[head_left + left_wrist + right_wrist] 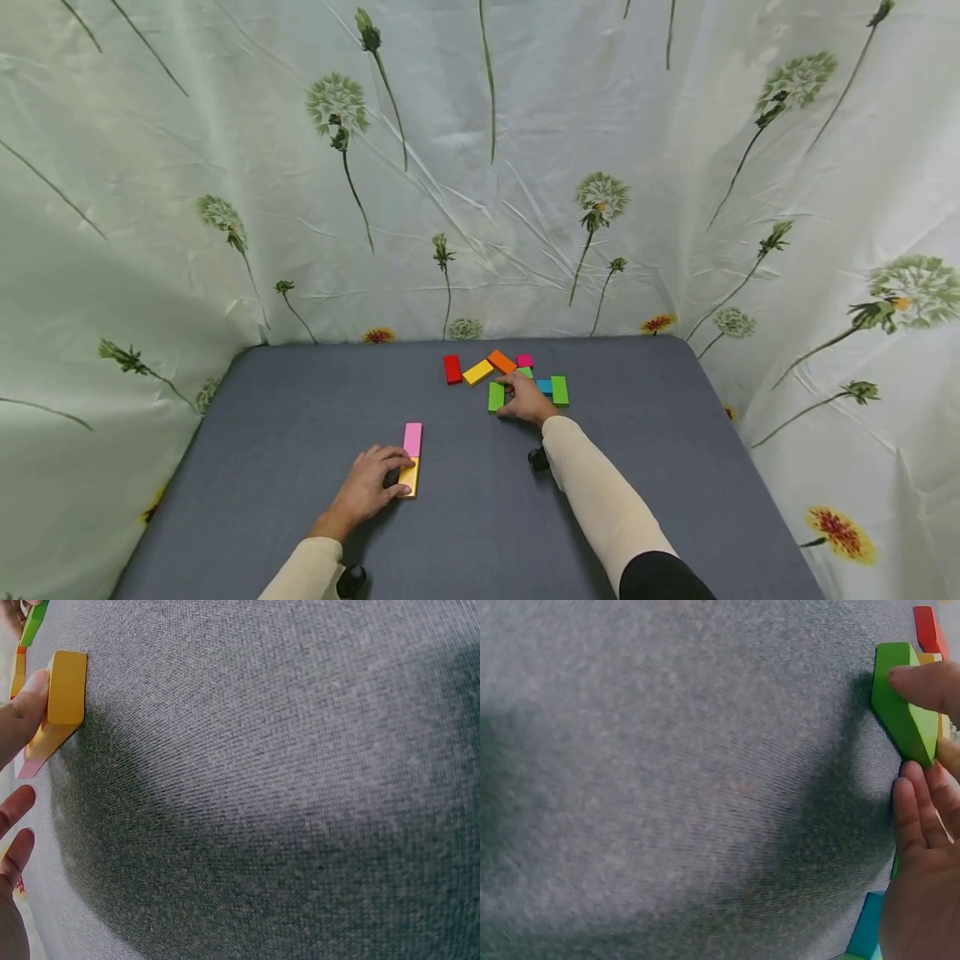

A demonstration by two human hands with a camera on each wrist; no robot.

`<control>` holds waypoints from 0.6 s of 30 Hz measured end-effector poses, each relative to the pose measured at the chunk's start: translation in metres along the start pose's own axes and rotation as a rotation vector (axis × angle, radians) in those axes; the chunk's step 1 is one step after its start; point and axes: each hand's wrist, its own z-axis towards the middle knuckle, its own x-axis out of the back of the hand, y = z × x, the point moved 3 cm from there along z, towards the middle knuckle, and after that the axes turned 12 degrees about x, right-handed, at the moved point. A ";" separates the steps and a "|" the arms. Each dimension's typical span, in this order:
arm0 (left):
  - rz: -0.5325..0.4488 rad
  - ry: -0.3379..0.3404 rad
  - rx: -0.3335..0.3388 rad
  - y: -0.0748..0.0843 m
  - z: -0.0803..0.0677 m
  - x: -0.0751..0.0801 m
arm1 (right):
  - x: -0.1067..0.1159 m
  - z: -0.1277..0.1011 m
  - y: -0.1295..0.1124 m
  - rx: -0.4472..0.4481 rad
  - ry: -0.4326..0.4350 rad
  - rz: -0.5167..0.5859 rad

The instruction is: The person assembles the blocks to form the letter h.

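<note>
Head view — green block (496, 397) touches right fingers (513, 385); yellow block (408, 477) meets left fingers (397, 475).

Both arms wear long cream sleeves, with a black upper sleeve on the right and small black wrist-mounted cameras.

We find no readable text, label, brand, number or sign on anything in these views.
</note>
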 end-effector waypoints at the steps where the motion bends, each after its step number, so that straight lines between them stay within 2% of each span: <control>1: -0.002 0.000 0.002 0.000 0.000 -0.001 | 0.000 -0.001 0.000 0.004 0.001 0.009; 11: -0.018 0.015 0.008 -0.001 -0.002 0.000 | -0.003 -0.005 0.004 -0.029 0.028 0.075; 18: -0.060 -0.021 0.043 -0.001 -0.001 0.000 | -0.005 -0.004 0.002 -0.026 0.054 0.080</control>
